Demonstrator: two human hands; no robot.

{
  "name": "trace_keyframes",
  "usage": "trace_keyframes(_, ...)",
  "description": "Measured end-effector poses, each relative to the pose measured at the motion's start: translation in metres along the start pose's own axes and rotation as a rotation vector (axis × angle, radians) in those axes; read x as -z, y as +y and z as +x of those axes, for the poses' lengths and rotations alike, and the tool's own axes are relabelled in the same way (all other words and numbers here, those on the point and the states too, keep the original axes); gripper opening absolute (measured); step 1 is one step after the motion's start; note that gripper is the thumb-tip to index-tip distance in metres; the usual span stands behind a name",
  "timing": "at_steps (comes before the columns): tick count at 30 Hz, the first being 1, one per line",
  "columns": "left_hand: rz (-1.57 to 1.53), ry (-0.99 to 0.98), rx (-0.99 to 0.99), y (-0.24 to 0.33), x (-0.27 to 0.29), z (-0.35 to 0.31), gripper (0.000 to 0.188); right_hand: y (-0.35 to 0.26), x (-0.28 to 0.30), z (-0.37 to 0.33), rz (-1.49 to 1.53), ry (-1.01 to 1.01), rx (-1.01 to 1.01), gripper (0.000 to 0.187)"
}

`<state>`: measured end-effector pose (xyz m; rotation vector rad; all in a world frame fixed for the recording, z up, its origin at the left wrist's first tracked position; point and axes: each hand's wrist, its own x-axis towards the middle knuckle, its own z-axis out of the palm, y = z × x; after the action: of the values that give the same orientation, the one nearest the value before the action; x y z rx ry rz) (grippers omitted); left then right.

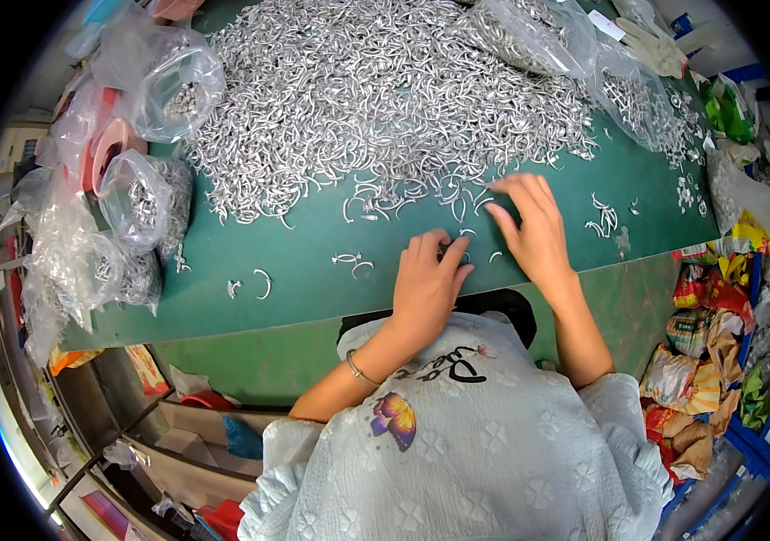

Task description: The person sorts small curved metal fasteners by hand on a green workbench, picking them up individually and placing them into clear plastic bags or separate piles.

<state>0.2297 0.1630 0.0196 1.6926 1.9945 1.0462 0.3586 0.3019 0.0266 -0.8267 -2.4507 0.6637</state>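
Note:
A broad heap of small curved silver metal pieces (358,99) covers the far part of the green table (304,293). My left hand (423,284) is near the table's front edge, its fingers bent and drawn together. What lies between those fingers is too small to make out. Just beyond its fingertips is a loose curved piece (467,233). To the right, my right hand (536,230) reaches to the heap's near edge. Its thumb and forefinger are apart, close to several loose pieces, and nothing shows held there.
Clear plastic bags of metal parts (146,203) stand at the left, beside a pink tape-like roll (117,149). More filled bags (624,95) and a pale glove (655,45) lie at the far right. A small cluster (603,216) sits right of my hand. Colourful packets (687,370) fill the right shelf.

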Motion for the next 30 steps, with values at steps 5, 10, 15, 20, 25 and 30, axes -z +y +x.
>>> trace_keyframes(5,-0.024,0.001,0.005,-0.012,0.001,-0.007,0.019,-0.010,-0.007,0.009,0.015,-0.081,0.066,0.035)
trace_keyframes(10,-0.041,0.028,0.031,-0.013,0.012,-0.014,0.019,0.000,0.004,0.005,0.112,-0.088,0.073,0.031)
trace_keyframes(15,-0.084,0.030,0.013,-0.016,0.014,-0.016,0.022,-0.001,0.004,0.000,0.048,0.040,-0.024,0.020)
trace_keyframes(20,-0.121,0.006,-0.006,-0.015,0.016,-0.017,0.023,-0.021,-0.018,0.004,-0.181,0.040,-0.006,0.018)
trace_keyframes(25,-0.124,0.011,-0.004,-0.020,0.015,-0.022,0.027,-0.016,-0.012,0.003,-0.138,0.024,-0.016,0.018)
trace_keyframes(30,-0.140,0.016,-0.002,-0.018,0.016,-0.020,0.025,-0.015,-0.016,0.006,-0.215,-0.001,0.044,0.014)
